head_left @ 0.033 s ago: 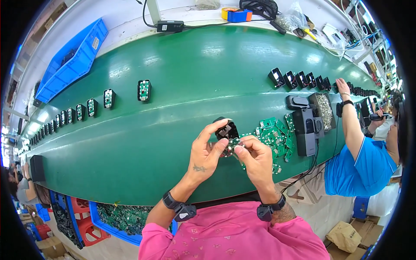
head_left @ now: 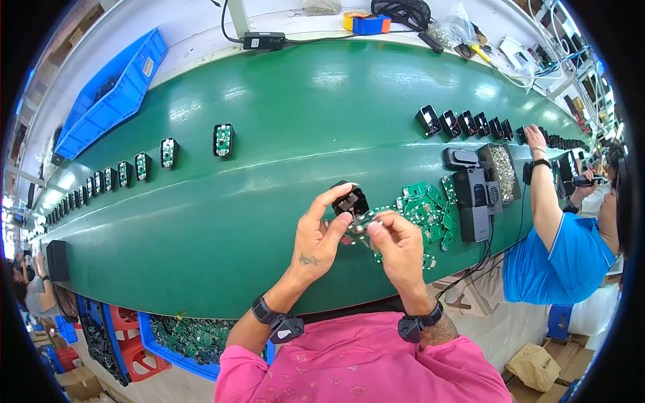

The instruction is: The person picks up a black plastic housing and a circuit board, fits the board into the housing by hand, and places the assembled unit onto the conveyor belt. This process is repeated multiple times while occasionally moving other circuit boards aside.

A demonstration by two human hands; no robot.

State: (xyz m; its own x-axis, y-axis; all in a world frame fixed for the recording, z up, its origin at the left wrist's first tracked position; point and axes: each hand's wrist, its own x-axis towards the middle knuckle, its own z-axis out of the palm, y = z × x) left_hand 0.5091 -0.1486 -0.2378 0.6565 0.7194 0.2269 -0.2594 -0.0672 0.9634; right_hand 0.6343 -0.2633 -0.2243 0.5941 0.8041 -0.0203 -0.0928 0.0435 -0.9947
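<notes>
My left hand (head_left: 317, 236) grips a small black plastic housing (head_left: 352, 200), its open side facing me. Thumb and fingers press on its near edge. A green circuit board (head_left: 363, 227) is pinched in my right hand (head_left: 399, 250), tilted at the housing's lower edge. Part of the board and whatever lies between my fingertips are hidden or blurred. Just right of my hands, loose green circuit boards (head_left: 430, 211) lie in a heap on the green tabletop (head_left: 195, 248).
Housings with boards in them (head_left: 224, 140) form a row at the left. Black housings (head_left: 428, 121) line the right, where a co-worker's hand (head_left: 534, 136) reaches in. Grey devices (head_left: 472, 201) and a box of small metal parts (head_left: 500, 171) stand beside the heap. A blue bin (head_left: 114, 94) sits far left.
The board in my right hand has tilted and shifted slightly against the housing. My left hand has barely moved. The co-worker's hand has moved slightly.
</notes>
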